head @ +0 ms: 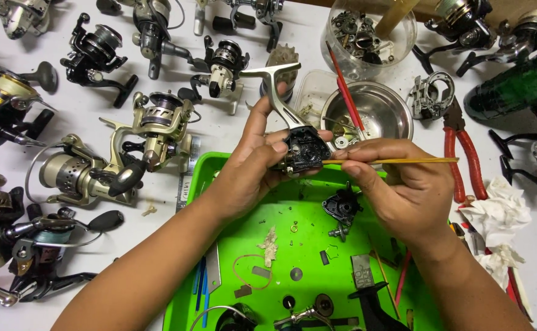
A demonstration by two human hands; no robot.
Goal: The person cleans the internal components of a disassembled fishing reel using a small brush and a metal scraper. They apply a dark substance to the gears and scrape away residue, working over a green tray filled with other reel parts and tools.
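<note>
Between the fingers of the left hand point(253, 168), above the green tray point(219, 168), sits an opened fishing reel body point(302, 147), its black gear housing facing up and its silver foot stem rising past the fingertips toward the top of the view. The left fingers curl around the housing from below and the thumb presses on its near edge, so the hand is closed on the reel body. The right hand point(400, 184) lies just beside it; its thumb and forefinger are pressed together, pinching a thin yellow stick point(403, 161) whose tip touches the housing at the left fingertips and whose shaft runs level away to the right. Below the right fingers, on the tray floor, lies a black side cover point(342, 208) among small screws and washers. Beyond both sets of fingertips stand a steel bowl point(391, 110) with a red-handled brush point(345, 92) leaning in it and a clear tub of parts point(369, 37). Red-handled pliers point(464, 144) lie past the right knuckles; assembled spinning reels point(158, 122) lie well to the outside of the left wrist.
</note>
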